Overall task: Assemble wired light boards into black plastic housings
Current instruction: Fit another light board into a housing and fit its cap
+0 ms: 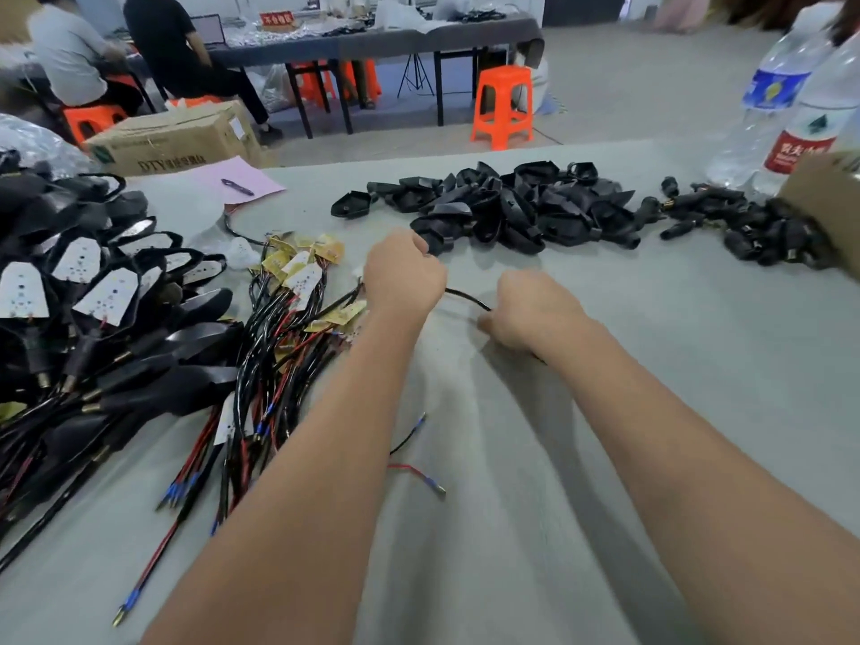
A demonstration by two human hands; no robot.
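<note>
wired light board's black cable (467,297) spans mid-frame between my left hand (404,272) and right hand (530,311), both pinching it, so i judge threading is underway; next, reach the black plastic housings (493,204) heaped above.

Pink paper (242,181) under a pen (237,186) — two water bottles (791,104), orange stool (502,107).

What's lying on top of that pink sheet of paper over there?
A dark pen lies on the pink paper, near its middle. The sheet's far left corner runs behind the cardboard box, so whatever rests there is hidden.
</note>
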